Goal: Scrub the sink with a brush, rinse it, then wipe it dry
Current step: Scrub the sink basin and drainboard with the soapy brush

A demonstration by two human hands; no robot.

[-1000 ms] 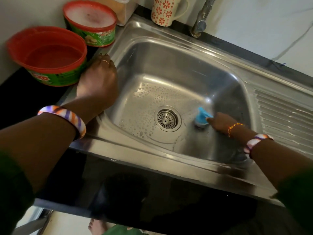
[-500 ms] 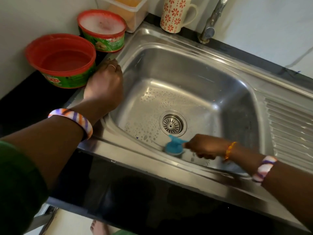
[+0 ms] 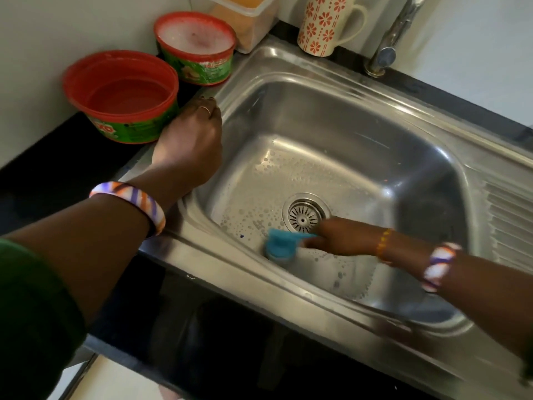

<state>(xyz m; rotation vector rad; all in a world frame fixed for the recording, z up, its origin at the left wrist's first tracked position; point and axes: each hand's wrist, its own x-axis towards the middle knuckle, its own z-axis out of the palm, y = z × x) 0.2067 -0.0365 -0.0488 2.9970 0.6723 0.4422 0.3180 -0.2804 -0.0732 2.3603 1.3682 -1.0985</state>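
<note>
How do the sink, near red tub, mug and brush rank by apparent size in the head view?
1. sink
2. near red tub, though it sits closer to the camera than the mug
3. mug, partly cut off at the top
4. brush

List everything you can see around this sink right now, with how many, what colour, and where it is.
sink: one, steel, set in the counter; suds on its floor
drain: one, steel, middle of the sink floor
brush: one, blue, on the sink floor near the front wall
tubs: two, red with green labels, left of the sink; the far one holds foam
mug: one, cream with red flowers, behind the sink
container: one, clear plastic, left of the mug
tap: one, steel, back rim
counter: one, black
bangles: two, white, orange and purple, one per wrist
left hand: rests on the sink's left rim
right hand: grips the brush
</note>
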